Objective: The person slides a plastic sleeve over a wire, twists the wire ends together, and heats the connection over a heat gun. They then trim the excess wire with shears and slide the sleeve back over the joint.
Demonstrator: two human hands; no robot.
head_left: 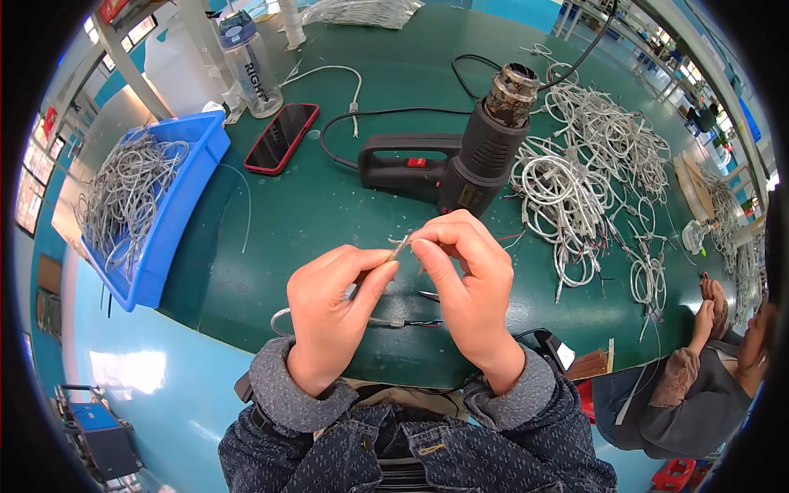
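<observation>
One blue bin (pixel 177 209) of grey wire bits at far left, one red-cased phone (pixel 281 137) beside it on the green tabletop (pixel 329 214). Centre: left hand (pixel 333 308) & right hand (pixel 467 283) each w/ grip pinched shut on one thin grey cable (pixel 400 247), its short end tilted up-right; lower run partly hidden by the palms. One black heat gun (pixel 460 156) behind, nozzle up; white cable pile (pixel 588 177) at right, too tangled to count.

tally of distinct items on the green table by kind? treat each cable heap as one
Black heat gun: 1
Red-cased phone: 1
Clear plastic bottle: 1
Blue plastic bin of grey cables: 1
Loose heap of white cables: 1
Thin grey cable pinched by left hand and right hand: 1
Total: 6
</observation>
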